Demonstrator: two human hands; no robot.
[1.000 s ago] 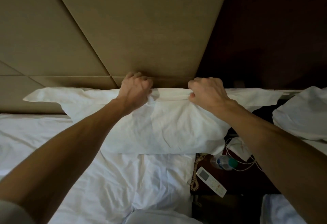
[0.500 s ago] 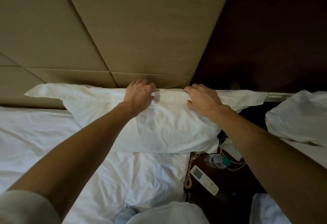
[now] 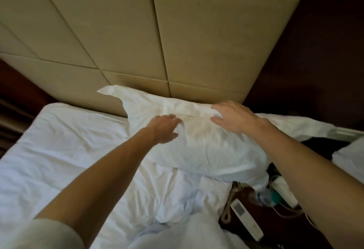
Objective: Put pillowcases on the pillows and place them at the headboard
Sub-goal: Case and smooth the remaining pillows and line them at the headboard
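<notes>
A white pillow in its pillowcase (image 3: 199,142) lies across the bed's head end, its far edge against the beige padded headboard (image 3: 177,42). The case's flat border sticks out at the left corner. My left hand (image 3: 164,128) hovers over the pillow's left part with fingers loosely spread, barely touching the cloth. My right hand (image 3: 234,118) lies flat near the top seam, fingers straight. Neither hand holds fabric.
White rumpled bedding (image 3: 78,146) covers the mattress. At the right, a dark nightstand (image 3: 246,225) holds a white remote (image 3: 246,219), a plastic bottle (image 3: 264,197), a coiled cord and cables. More white bedding (image 3: 350,156) shows at the far right. Dark wood panelling flanks the headboard.
Both hands let go of the pillow's top edge and drew back, fingers now open. The view pulled back and left, showing more headboard and bed.
</notes>
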